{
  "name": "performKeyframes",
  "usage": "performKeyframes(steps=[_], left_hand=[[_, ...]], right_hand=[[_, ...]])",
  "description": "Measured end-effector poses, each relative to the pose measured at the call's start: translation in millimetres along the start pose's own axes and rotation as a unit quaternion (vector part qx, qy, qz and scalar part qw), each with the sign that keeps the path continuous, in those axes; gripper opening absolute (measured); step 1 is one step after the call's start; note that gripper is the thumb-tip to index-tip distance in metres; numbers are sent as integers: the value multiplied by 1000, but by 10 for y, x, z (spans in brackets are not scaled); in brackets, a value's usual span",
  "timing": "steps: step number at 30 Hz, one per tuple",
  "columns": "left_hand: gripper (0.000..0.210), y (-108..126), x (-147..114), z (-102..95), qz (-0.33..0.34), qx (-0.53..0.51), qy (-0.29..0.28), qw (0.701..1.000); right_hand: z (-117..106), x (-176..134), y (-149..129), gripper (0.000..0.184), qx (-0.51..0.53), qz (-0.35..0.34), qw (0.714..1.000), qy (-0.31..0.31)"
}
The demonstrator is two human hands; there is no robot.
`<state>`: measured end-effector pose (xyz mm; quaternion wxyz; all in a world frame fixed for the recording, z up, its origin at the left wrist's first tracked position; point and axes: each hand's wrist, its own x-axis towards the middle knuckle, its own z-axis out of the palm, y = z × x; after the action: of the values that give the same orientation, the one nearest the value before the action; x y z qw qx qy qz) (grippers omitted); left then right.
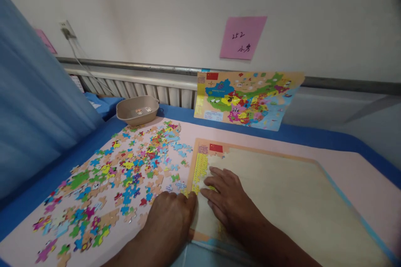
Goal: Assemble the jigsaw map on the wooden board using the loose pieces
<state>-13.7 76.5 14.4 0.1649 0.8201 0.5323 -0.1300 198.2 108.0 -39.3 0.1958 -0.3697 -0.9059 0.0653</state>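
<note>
The board [282,192] is apparently steadied under spread, seemingly empty right fingers [216,182] and curled left fingers [190,207] whose hold cannot be told.

We see a pale wall [156,12] across the top, a blue curtain [34,91] at left, a whitish radiator [162,94] left of centre.

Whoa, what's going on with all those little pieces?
Someone has both hands at a jigsaw puzzle board. The left hand is at its left edge, and the right hand is spread over it, near a yellow strip. Most of the board is bare. Many loose pieces lie to its left, and a colourful map stands behind it.
</note>
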Motion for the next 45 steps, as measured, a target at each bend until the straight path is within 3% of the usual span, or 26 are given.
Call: performKeyframes(steps=[8,15,21,29,39,45], left_hand=[[39,-19,32,81,5,9,21,1000],[50,-35,75,113,-4,14,27,1000],[71,-23,76,111,-15,6,27,1000],[80,-8,80,80,-18,16,12,1000],[82,8,78,86,-18,13,11,1000],[59,57,6,86,0,9,17,1000]], right_hand=[[29,13,18,30,10,5,1000,-9],[55,3,46,30,-7,8,1000,-10],[33,21,34,30,-12,8,1000,-19],[28,32,34,32,-7,17,999,-41],[16,34,34,35,-24,19,999,-45],[-143,188,8,41,-38,28,998,-44]])
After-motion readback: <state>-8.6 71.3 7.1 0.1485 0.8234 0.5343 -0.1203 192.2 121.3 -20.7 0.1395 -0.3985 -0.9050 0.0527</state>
